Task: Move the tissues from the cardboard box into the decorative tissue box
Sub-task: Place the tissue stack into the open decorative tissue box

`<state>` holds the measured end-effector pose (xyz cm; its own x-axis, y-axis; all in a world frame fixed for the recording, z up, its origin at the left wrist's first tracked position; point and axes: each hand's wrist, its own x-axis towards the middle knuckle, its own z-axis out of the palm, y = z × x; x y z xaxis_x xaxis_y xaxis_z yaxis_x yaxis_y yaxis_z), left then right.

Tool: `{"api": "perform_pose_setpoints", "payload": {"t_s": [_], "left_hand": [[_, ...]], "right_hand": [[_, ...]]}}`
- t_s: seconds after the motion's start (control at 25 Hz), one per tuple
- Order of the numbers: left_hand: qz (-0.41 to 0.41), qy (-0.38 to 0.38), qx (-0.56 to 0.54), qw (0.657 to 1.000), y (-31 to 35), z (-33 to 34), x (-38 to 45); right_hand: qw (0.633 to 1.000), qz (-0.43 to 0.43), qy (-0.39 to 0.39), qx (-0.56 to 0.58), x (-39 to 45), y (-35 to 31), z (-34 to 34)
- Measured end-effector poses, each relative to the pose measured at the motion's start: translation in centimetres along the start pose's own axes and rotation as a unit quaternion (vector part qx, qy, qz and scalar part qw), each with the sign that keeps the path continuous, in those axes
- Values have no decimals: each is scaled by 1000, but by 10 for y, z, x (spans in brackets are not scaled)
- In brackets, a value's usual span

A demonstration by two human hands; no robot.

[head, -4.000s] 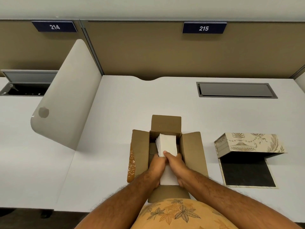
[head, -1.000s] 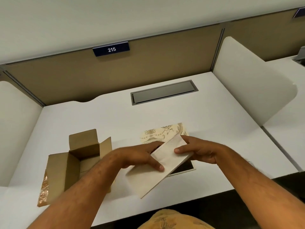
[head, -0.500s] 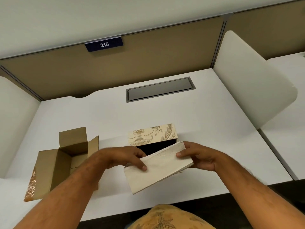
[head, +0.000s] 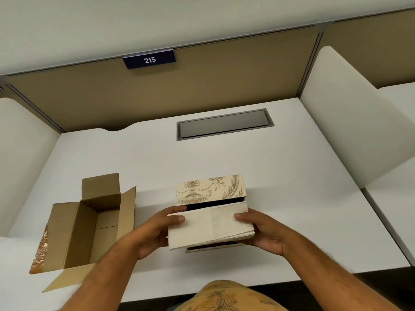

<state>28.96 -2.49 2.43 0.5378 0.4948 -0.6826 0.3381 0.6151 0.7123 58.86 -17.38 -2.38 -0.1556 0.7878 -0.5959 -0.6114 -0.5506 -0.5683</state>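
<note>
Tissues [head: 210, 227] in a folded stack hang level over the open decorative tissue box [head: 210, 189], long axis matching its opening, left hand [head: 155, 232] and right hand [head: 263, 232] clamping either end; cardboard box [head: 89, 223] sits empty alongside.

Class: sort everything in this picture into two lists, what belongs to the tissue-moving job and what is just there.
Job: tissues; cardboard box; decorative box; left hand; right hand.

Just there: desk; cable hatch; sign 215; dividers.

Bare desk [head: 292, 176] right, cardboard box [head: 89, 221] blocking left
</note>
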Motion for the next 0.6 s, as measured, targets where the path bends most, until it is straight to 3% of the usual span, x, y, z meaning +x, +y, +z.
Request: {"api": "perform_pose_setpoints", "payload": {"t_s": [0.12, 0.28, 0.6], "left_hand": [[26, -7, -77, 997, -19, 2, 4], [41, 71, -113, 990, -39, 15, 14], [14, 156, -148, 976, -63, 31, 36]], "right_hand": [[999, -4, 34, -2, 10, 1, -5], [997, -10, 49, -52, 17, 5, -13], [990, 44, 95, -99, 28, 13, -25]]}}
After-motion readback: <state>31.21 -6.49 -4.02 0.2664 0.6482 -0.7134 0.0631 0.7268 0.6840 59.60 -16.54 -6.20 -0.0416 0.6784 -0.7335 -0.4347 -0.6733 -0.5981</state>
